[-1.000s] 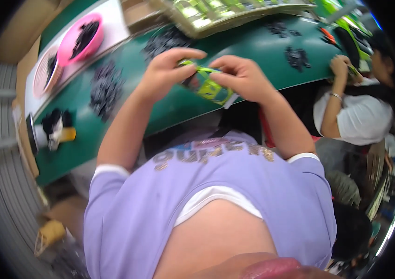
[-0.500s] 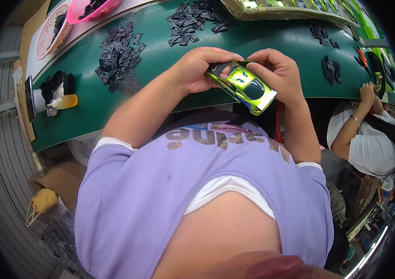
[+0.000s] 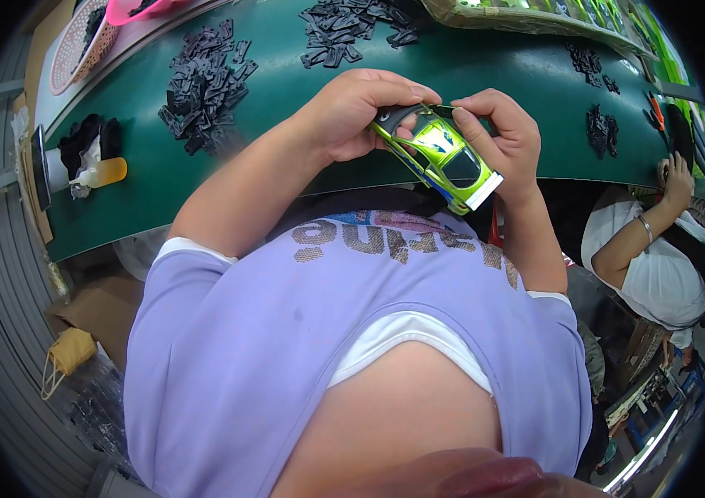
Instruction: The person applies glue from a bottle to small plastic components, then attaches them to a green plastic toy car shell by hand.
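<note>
Between my two hands, over the near edge of the green table, I hold a shiny yellow-green toy car body (image 3: 437, 141) with dark windows and a white rear edge. My left hand (image 3: 366, 112) is closed round its black front end, the thumb on top and fingertips showing through the window opening. My right hand (image 3: 502, 137) pinches at the side of the car, next to a small black part (image 3: 445, 110) between thumb and forefinger. The palm side of the right fingers is partly hidden.
Piles of black plastic parts (image 3: 207, 87) (image 3: 344, 33) lie on the green table (image 3: 286, 178), with smaller heaps (image 3: 601, 129) at right. A pink basket (image 3: 78, 50) and an amber bottle (image 3: 103, 173) stand left. A tray (image 3: 526, 17) holds green bodies. A co-worker's arm (image 3: 630, 249) is at right.
The toy car has shifted slightly right and down in view, still in both hands. My right thumb has moved up off the car's roof. The co-worker's hand has changed position.
</note>
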`<state>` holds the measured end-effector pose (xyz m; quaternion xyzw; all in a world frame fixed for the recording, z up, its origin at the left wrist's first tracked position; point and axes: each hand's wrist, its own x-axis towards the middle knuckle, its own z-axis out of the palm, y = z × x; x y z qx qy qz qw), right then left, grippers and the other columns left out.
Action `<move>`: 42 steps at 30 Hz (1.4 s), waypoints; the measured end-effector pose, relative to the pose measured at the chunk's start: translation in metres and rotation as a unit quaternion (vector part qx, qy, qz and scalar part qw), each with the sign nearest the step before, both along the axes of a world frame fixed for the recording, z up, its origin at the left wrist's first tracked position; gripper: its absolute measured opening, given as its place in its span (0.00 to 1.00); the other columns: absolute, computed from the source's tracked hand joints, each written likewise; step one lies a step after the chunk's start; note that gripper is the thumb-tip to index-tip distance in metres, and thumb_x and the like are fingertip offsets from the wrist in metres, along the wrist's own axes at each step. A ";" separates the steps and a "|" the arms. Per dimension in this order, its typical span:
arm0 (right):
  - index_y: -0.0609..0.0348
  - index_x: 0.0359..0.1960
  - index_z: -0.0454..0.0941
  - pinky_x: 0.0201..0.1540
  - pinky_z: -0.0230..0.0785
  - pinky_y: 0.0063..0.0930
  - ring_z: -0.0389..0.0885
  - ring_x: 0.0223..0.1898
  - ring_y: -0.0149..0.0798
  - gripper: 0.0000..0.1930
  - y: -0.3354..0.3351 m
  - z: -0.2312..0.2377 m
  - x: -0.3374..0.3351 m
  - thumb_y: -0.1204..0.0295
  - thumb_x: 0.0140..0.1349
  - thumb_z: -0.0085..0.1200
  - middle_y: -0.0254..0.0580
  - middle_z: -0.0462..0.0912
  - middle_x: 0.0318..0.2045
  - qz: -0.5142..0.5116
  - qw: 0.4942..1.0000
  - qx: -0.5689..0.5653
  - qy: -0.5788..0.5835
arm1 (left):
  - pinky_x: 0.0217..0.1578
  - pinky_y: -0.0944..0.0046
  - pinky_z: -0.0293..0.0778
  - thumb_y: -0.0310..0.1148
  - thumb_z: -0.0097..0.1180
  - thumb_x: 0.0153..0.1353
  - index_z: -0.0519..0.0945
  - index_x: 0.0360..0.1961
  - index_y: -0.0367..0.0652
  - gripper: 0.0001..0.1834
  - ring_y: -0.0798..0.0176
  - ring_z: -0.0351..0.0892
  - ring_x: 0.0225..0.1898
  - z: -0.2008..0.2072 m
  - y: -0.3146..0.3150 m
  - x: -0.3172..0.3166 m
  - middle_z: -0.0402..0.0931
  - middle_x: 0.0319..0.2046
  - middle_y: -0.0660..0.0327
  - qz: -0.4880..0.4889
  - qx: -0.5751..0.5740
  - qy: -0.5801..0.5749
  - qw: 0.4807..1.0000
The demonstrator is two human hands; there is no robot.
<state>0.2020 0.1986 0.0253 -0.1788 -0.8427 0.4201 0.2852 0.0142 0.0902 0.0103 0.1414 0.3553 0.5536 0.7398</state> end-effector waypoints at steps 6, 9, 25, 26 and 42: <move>0.65 0.29 0.79 0.32 0.69 0.20 0.79 0.27 0.31 0.04 0.004 0.005 -0.004 0.79 0.52 0.61 0.40 0.80 0.27 0.032 0.998 -0.057 -0.016 | 0.30 0.68 0.72 0.28 0.48 0.64 0.76 0.45 0.27 0.15 0.68 0.72 0.23 0.001 0.000 0.001 0.73 0.21 0.60 0.002 0.006 0.025 1.000; 0.65 0.29 0.80 0.31 0.69 0.20 0.79 0.27 0.32 0.05 0.005 0.009 -0.012 0.80 0.51 0.61 0.41 0.80 0.26 0.079 0.996 0.015 -0.024 | 0.29 0.68 0.73 0.28 0.48 0.64 0.76 0.45 0.27 0.14 0.68 0.73 0.23 0.004 -0.002 0.003 0.73 0.22 0.60 0.004 -0.008 0.020 1.000; 0.66 0.37 0.77 0.36 0.71 0.18 0.78 0.31 0.26 0.05 -0.014 0.010 0.001 0.83 0.59 0.53 0.39 0.81 0.31 -0.116 0.962 -0.081 0.235 | 0.32 0.68 0.77 0.32 0.55 0.63 0.76 0.36 0.38 0.08 0.71 0.76 0.26 0.003 0.004 0.000 0.75 0.24 0.63 0.217 -0.003 0.040 0.975; 0.66 0.35 0.76 0.34 0.70 0.18 0.77 0.29 0.27 0.04 -0.023 0.014 -0.001 0.83 0.58 0.54 0.41 0.81 0.30 -0.035 0.979 -0.013 0.199 | 0.32 0.68 0.77 0.32 0.55 0.63 0.76 0.36 0.38 0.08 0.71 0.76 0.26 0.004 0.004 0.000 0.75 0.24 0.63 0.219 -0.004 0.040 0.975; 0.62 0.33 0.74 0.27 0.66 0.18 0.71 0.23 0.26 0.13 -0.061 0.020 -0.026 0.79 0.47 0.64 0.44 0.81 0.41 0.008 0.997 0.061 -0.034 | 0.24 0.65 0.79 0.23 0.58 0.57 0.71 0.34 0.37 0.07 0.64 0.77 0.25 -0.001 0.004 -0.001 0.75 0.28 0.56 0.370 0.044 0.127 0.919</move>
